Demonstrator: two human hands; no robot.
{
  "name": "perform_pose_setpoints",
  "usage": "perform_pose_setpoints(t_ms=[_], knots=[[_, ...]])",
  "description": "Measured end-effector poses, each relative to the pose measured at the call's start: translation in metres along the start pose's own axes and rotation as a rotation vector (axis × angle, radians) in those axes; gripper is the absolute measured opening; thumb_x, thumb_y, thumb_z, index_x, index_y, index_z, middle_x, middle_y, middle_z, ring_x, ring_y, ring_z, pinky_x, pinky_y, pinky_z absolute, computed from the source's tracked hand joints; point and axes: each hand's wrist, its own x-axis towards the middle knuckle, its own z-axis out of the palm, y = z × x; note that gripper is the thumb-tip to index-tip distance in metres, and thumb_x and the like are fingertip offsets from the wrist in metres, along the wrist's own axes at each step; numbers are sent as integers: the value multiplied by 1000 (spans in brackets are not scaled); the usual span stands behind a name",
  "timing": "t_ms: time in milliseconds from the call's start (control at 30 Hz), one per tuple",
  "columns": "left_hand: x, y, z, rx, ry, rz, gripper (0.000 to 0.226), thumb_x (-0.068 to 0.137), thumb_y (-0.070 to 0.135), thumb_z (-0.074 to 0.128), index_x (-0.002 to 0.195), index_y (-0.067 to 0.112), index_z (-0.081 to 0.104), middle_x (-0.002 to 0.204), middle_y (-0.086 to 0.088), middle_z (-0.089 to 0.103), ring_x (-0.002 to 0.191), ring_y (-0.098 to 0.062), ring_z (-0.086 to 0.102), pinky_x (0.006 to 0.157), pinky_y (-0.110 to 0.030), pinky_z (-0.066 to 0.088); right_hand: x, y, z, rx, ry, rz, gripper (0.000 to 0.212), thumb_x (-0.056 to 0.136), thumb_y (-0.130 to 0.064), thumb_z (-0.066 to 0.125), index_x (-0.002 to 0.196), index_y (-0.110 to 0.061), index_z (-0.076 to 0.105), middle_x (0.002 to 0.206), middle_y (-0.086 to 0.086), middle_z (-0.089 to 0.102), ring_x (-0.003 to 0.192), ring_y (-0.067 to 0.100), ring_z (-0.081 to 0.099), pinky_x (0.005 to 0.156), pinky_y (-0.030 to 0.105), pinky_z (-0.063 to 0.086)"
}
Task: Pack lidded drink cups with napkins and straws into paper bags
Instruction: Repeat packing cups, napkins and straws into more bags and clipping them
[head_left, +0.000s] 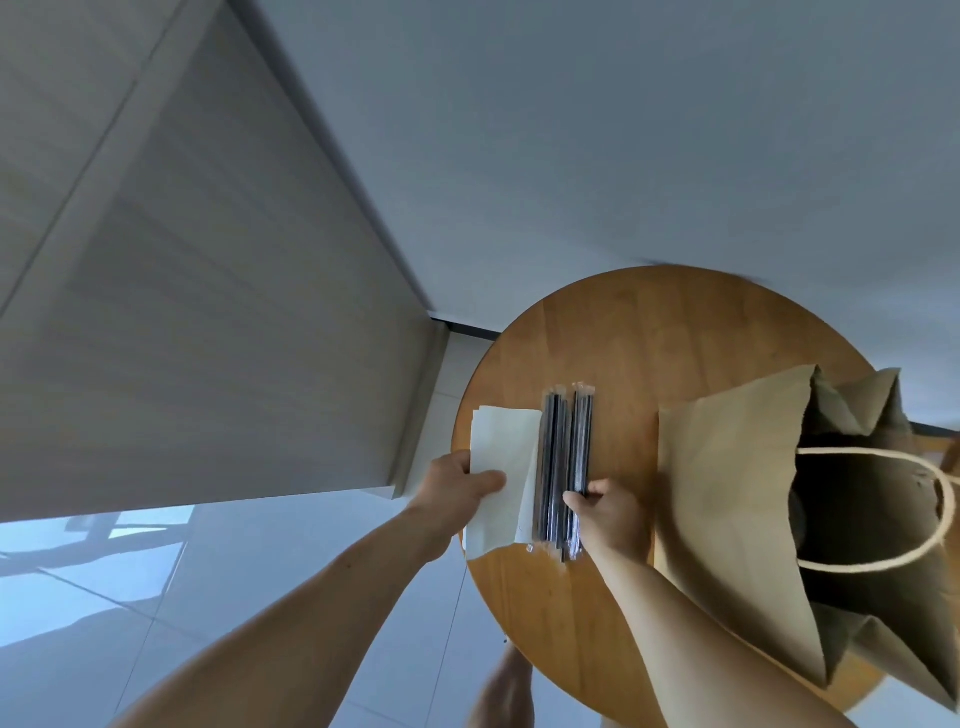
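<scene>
gripping napkins (506, 444) and wrapped straws (553, 452)

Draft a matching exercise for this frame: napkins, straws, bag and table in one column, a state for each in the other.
Things:
1. napkins
2. straws
3. bag
4. table

States:
a. lies on its side, mouth open
b. held by the left hand
c. round, wooden
d. pinched by the right hand

Pairs: 1-b, 2-d, 3-a, 4-c
</scene>
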Motion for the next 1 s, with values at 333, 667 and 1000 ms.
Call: perform_pose_setpoints(t_ms=[333, 667, 1000], knots=[[-26, 29, 8, 35, 51, 87, 22, 97, 21, 58, 118, 17, 61, 110, -2, 69, 97, -21, 65, 86, -36, 55, -37, -34, -52, 214, 18, -219, 15, 92, -37, 64, 88, -22, 67, 79, -10, 67, 77, 15, 65, 69, 32, 52], [-94, 107, 11, -99, -19, 314, 13, 89, 20, 62, 99, 18, 71, 95, -5, 74, 88, -24, 70, 79, -41, 58, -121, -113, -143, 500, -234, -478, 9, 85, -21, 76, 86, -17, 67, 68, -8, 68, 61, 4, 62, 61, 17, 50], [-149, 144, 31, -167, -72, 492, 19, 84, 23, 76, 102, 16, 74, 95, -1, 77, 91, -23, 73, 82, -40, 58, -141, -122, -200, 318, -60, -643, 15, 85, -37, 75, 76, -32, 65, 67, -13, 67, 62, 1, 61, 60, 14, 44]])
